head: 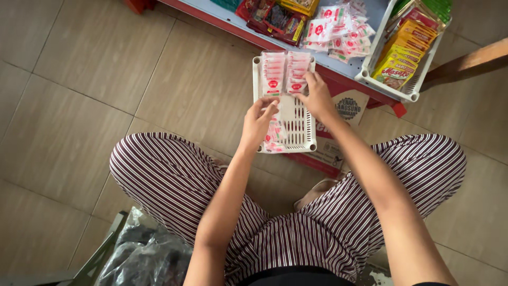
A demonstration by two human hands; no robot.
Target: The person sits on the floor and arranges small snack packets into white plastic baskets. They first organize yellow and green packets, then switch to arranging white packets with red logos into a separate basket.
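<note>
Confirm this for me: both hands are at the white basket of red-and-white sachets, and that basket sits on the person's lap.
Not quite. The head view shows the left hand and the right hand at the white basket of red-and-white sachets, but the basket is not on the lap. It sits in front of the knees, partly over the tiled floor and a cardboard box.

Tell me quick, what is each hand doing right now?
Left hand: fingers closed on small white-and-red sachets.
Right hand: fingers pressing the sachet rows in the white basket.
</note>
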